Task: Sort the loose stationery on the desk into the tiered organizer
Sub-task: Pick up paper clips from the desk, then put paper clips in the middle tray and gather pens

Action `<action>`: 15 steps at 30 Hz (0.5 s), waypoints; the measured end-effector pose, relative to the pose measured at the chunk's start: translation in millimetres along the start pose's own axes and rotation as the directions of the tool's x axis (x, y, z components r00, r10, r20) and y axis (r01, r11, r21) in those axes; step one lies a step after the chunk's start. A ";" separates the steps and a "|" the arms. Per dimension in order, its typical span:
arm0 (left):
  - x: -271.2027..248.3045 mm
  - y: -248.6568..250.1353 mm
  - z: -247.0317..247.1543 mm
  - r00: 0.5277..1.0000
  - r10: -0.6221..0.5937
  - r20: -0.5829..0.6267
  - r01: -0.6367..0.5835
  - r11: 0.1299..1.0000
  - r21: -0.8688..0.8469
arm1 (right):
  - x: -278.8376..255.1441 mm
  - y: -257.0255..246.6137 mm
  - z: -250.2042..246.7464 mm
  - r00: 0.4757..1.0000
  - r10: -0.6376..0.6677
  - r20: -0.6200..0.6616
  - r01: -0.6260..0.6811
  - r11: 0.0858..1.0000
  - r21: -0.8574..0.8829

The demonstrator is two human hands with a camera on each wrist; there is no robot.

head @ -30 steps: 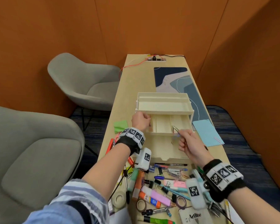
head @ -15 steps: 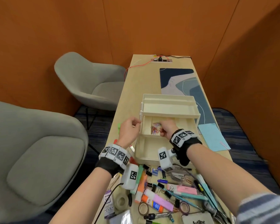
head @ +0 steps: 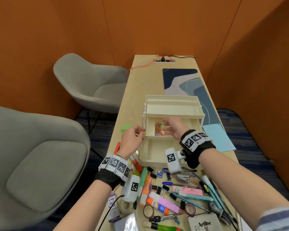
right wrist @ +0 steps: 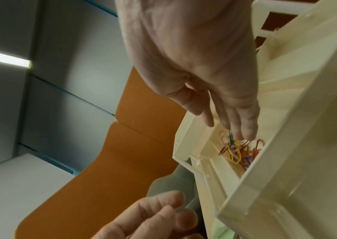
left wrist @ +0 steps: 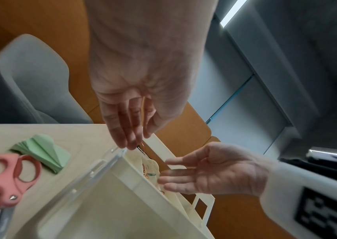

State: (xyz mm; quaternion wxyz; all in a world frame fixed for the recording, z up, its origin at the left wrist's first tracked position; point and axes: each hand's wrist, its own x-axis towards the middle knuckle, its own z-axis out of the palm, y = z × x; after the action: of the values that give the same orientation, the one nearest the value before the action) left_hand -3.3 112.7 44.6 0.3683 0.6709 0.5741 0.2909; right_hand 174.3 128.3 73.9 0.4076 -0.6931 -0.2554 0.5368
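Note:
The cream tiered organizer [head: 172, 97] stands mid-desk with its tiers stepped open. A heap of coloured paper clips [head: 158, 130] lies in the left compartment of the middle tier. My right hand [head: 164, 126] hovers just over that heap with fingers spread; in the right wrist view its fingertips [right wrist: 245, 135] almost touch the paper clips [right wrist: 237, 152]. My left hand [head: 141, 132] is beside the organizer's left wall. In the left wrist view its thumb and fingers [left wrist: 122, 135] appear to pinch a thin wire clip [left wrist: 141, 147] at the rim of the organizer [left wrist: 143, 194].
Loose stationery crowds the near desk edge: markers, glue, binder clips, tape rolls and an Artline tin [head: 203, 224]. Pink scissors [left wrist: 6, 176] and green sticky notes [head: 126, 127] lie left of the organizer, blue paper [head: 215, 137] right, a desk mat [head: 190, 84] behind. Grey chairs [head: 90, 84] stand left.
My right hand came from the organizer's right front into the middle tier's left compartment and opened; paper clips now lie there. My left hand drew slightly back from the organizer's left wall.

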 end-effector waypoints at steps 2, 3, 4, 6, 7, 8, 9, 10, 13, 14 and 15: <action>-7.6 -1.0 0.3 1.000 0.024 0.016 -0.024 1.000 0.012 | -13.0 6.3 -14.2 0.997 -0.070 0.042 0.069 0.998 0.007; -13.1 -1.6 0.7 0.999 0.040 0.030 -0.040 0.999 0.017 | -21.7 11.8 -22.7 0.992 -0.101 0.069 0.101 0.995 0.011; -19.9 -2.6 1.8 0.997 0.057 0.051 -0.058 0.998 0.020 | -31.6 19.4 -31.9 0.987 -0.129 0.100 0.130 0.992 -0.003; -35.0 -7.2 6.6 0.991 0.080 0.111 -0.084 0.996 0.033 | -49.9 40.1 -50.9 0.975 -0.149 0.162 0.168 0.980 -0.107; -42.8 -10.2 10.2 0.985 0.083 0.152 -0.091 0.995 0.048 | -56.8 52.6 -60.6 0.973 -0.141 0.185 0.174 0.968 -0.180; -51.0 -14.5 14.9 0.977 0.081 0.199 -0.096 0.993 0.066 | -62.8 66.9 -70.6 0.973 -0.120 0.199 0.169 0.952 -0.255; -57.6 -18.7 19.8 0.966 0.079 0.246 -0.103 0.991 0.087 | -67.3 80.2 -80.1 0.973 -0.093 0.210 0.160 0.929 -0.334; -65.1 -22.7 25.2 0.952 0.080 0.296 -0.117 0.987 0.111 | -71.9 94.7 -89.3 0.974 -0.062 0.218 0.151 0.896 -0.419; -82.4 -33.3 40.1 0.892 0.089 0.444 -0.184 0.967 0.176 | -82.4 135.2 -113.1 0.975 -0.060 0.213 0.198 0.664 -0.721; -87.1 -35.6 44.1 0.866 0.092 0.491 -0.216 0.955 0.202 | -85.8 147.2 -118.6 0.975 -0.069 0.210 0.212 0.555 -0.804; -91.2 -37.3 47.4 0.843 0.092 0.531 -0.250 0.940 0.234 | -90.2 157.2 -122.3 0.975 -0.072 0.209 0.218 0.466 -0.858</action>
State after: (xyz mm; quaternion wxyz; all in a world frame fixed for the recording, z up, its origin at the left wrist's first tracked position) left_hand -1.1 17.9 -9.9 0.3759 0.8199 0.4295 0.0453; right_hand 251.1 -63.1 1.4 0.0215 -0.7390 -0.5796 0.3427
